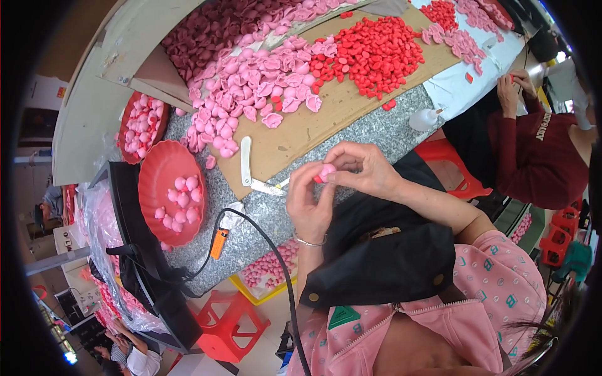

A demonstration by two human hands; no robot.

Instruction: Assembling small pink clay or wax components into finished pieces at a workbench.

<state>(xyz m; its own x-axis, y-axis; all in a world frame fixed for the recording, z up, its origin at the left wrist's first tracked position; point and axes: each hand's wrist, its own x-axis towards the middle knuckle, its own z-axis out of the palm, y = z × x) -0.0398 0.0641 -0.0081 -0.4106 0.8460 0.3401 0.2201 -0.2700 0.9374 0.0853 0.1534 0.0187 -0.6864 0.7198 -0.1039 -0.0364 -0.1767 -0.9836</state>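
Between the fingertips of both my hands is a small round pink piece (pixel 327 169) with a red part at its lower side. My left hand (pixel 307 203), with a bracelet at the wrist, is closed round it with thumb and fingers. My right hand (pixel 371 168) pinches the same piece from the other side. Just left of my hands, on the table edge, lies an opened folding knife (pixel 246 160) with a white handle. Beyond it, pink cup-like shells and balls (pixel 251 78) are heaped on cardboard (pixel 295 135), beside a pile of small red pieces (pixel 379 56).
A red scalloped bowl (pixel 150 207) of pink pieces stands at left, with a second filled bowl (pixel 161 125) behind. An orange-handled tool (pixel 219 243) and black cable (pixel 266 241) lie nearby. A small bottle (pixel 424 119) is at right, near a co-worker (pixel 539 153). A red stool (pixel 219 335) stands below.
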